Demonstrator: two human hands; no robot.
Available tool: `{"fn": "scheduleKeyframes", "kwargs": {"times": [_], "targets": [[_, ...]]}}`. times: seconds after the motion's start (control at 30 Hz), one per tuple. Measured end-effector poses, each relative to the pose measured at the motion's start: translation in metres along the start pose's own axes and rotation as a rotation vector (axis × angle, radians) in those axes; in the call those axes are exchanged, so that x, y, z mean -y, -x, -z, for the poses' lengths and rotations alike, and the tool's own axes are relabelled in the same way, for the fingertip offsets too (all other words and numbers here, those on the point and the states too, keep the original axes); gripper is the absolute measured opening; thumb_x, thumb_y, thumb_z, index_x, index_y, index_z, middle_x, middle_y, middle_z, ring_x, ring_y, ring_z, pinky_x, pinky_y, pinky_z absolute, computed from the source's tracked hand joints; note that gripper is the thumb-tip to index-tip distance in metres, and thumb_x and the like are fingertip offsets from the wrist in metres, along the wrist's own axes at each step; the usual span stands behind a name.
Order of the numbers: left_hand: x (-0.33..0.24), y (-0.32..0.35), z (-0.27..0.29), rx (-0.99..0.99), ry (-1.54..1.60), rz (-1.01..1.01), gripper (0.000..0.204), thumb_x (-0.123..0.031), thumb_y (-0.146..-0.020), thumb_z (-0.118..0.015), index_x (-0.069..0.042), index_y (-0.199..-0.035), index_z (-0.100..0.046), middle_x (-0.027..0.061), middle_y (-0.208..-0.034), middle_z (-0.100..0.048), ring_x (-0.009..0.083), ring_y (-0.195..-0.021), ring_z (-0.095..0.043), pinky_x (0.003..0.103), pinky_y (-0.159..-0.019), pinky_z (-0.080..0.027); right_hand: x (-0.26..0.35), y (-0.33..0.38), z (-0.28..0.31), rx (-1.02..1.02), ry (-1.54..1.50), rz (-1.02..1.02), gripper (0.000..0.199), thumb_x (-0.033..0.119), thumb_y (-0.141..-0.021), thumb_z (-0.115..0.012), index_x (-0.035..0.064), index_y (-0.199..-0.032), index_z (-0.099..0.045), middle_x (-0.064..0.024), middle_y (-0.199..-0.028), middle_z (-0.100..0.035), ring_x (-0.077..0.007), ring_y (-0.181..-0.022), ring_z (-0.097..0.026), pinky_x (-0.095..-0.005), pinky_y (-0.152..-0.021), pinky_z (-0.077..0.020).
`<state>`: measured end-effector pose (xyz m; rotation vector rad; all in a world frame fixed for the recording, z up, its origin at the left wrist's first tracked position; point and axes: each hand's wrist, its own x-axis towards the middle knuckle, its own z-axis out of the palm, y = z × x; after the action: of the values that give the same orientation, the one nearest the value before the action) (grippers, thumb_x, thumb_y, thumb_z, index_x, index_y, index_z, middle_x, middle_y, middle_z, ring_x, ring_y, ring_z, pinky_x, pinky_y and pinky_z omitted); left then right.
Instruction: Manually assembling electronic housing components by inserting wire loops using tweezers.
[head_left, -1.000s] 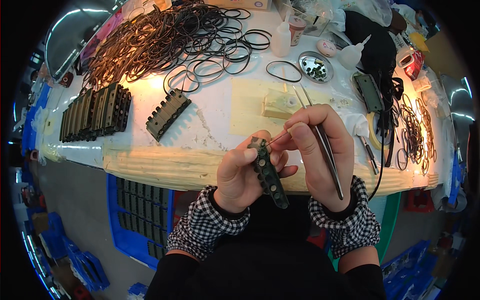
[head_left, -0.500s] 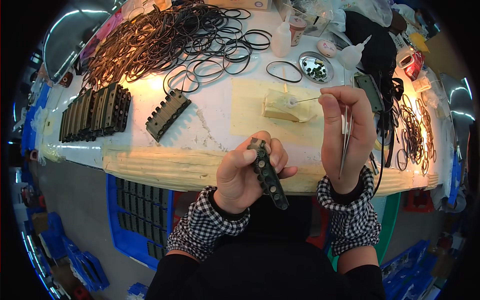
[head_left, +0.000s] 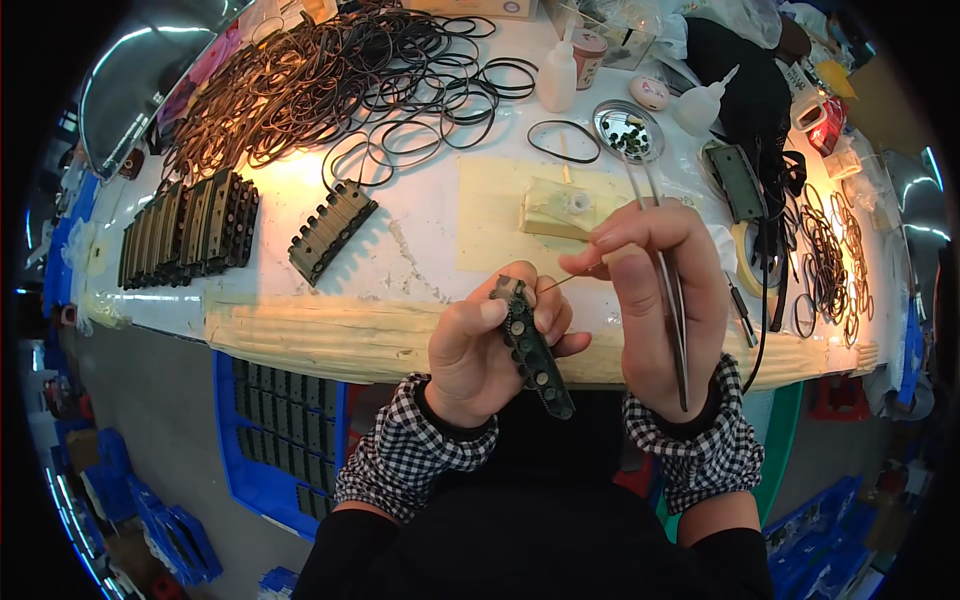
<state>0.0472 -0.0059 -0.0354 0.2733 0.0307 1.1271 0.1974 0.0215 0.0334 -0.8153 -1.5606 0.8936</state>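
centrally, a white workbench (head_left: 430, 240) carries a heap of black rubber rings (head_left: 300, 80) (upper left). below its front edge, the left hand (head_left: 480, 350) is closed around a dark studded strip (head_left: 532, 348), held tilted; the right hand (head_left: 650, 290) pinches a thin needle (head_left: 560, 283) touching the strip's top and also grips metal tweezers (head_left: 672, 300).

- A white-topped bench (head_left: 430, 250) spans the view, its near edge wrapped in pale tape.
- Warm light pools on its left part.
- Blue plastic crates (head_left: 275, 440) stand beneath it on a grey floor (head_left: 150, 400).
- Dark corners ring the scene.
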Motion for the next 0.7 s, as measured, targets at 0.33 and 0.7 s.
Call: {"fn": "scheduleKeyframes", "kwargs": {"times": [0.33,0.7], "targets": [[-0.001,0.001,0.002,0.013,0.014,0.003,0.022,-0.024,-0.086,-0.056,-0.007,-0.097,-0.048,0.0075,-0.091,-0.052,0.0198,-0.091,-0.053,0.043,-0.098,-0.051,0.000,0.002,-0.009,0.085,-0.147,-0.143,0.006,0.005,-0.097,-0.053,-0.0017,-0.097,-0.052,-0.0065,-0.086,-0.054,-0.0090,-0.067,-0.060,-0.0204,-0.058,-0.0513],[-0.001,0.001,0.002,0.007,0.011,0.003,0.023,-0.025,-0.085,-0.057,-0.007,-0.097,-0.048,0.0076,-0.090,-0.053,0.0197,-0.091,-0.053,0.044,-0.098,-0.051,-0.002,0.004,-0.011,0.054,-0.142,-0.132,0.005,0.004,-0.096,-0.054,-0.0014,-0.095,-0.054,-0.0061,-0.086,-0.054,-0.0078,-0.065,-0.059,-0.0195,-0.057,-0.0497]]}}
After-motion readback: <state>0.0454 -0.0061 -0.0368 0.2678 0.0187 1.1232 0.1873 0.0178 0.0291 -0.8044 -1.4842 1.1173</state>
